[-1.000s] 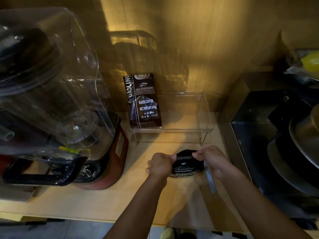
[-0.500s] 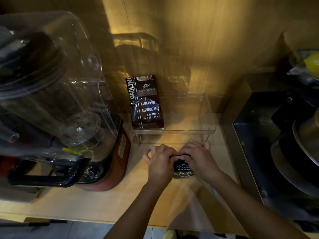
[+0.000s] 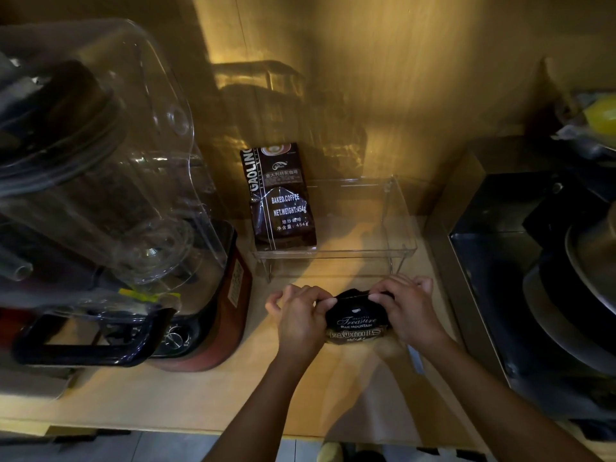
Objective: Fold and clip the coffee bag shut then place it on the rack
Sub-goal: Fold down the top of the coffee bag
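A small black coffee bag (image 3: 357,323) with "Blue Mountain" lettering stands on the wooden counter, just in front of the clear acrylic rack (image 3: 401,250). My left hand (image 3: 301,316) pinches the bag's top from the left. My right hand (image 3: 408,310) pinches it from the right. The top edge is folded down between my fingers. A thin pale clip (image 3: 416,360) lies on the counter under my right wrist, partly hidden. A second brown coffee bag (image 3: 281,198) stands on the rack's left end.
A large blender (image 3: 110,201) with a clear cover fills the left side. A dark metal appliance with pans (image 3: 550,271) sits at the right. The wooden wall is close behind the rack. The rack's right part holds nothing.
My hands have spread slightly apart from half a second ago, so the bag's label shows again. The bag stays in the same spot before the rack.
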`<state>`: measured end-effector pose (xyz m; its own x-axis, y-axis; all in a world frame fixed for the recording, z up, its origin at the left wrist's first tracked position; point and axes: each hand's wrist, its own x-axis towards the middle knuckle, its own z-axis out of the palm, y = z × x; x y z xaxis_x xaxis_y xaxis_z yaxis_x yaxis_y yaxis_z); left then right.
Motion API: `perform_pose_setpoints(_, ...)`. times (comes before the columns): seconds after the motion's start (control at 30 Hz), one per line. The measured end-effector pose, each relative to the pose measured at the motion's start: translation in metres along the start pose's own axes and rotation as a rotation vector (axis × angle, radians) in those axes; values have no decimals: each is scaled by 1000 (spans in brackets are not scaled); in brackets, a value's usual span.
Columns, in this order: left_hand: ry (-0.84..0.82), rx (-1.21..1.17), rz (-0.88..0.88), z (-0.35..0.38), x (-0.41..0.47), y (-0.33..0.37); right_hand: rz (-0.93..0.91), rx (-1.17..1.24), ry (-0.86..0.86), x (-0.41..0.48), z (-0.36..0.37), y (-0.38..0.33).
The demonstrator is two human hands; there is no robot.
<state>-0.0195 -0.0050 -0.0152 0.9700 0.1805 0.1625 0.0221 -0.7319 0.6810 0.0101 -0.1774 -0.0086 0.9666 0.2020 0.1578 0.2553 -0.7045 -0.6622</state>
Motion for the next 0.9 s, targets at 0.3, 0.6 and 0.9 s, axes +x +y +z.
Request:
perform_pose_setpoints(0.3,-104,-56,-247,-2,7,-9,481,515,41,1,-2,1)
perform_pose_setpoints(0.6,-316,-446,-715,-9,13,-11,928,855,-151,9,-8,-4)
perform_pose_setpoints(0.9,-244,-35,-143,-14,19,8,636,746,-47,6,-3,-5)
